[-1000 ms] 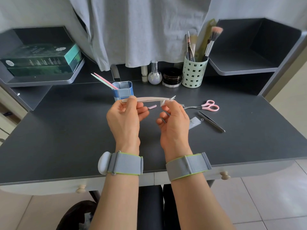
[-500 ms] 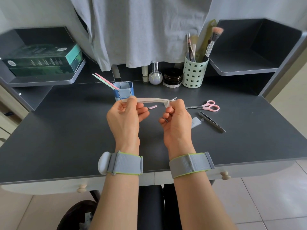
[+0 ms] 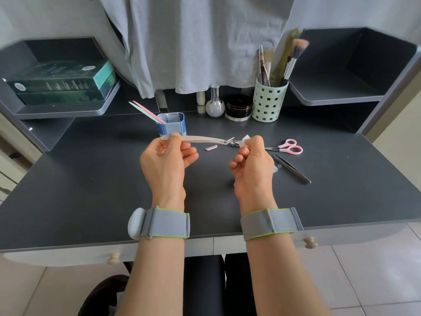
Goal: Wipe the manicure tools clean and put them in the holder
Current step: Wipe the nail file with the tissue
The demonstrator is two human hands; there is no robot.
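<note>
My left hand grips the end of long silver tweezers, held level above the desk with the angled tip pointing right. My right hand pinches a small white wipe just right of the tip, apart from it. The blue square holder stands behind my left hand with a pink and a green stick leaning out of it. Pink scissors, dark tweezers and a small pink piece lie on the desk. A shiny metal tool lies by my right thumb.
At the back stand a green perforated cup of brushes, a black jar, a round bottle and a slim tube. Green boxes sit on the left shelf. A grey cloth hangs over the back.
My right hand has slid the wipe rightward off the tweezers' tip, opening a gap between my hands. My left hand holds the tweezers in much the same place.
</note>
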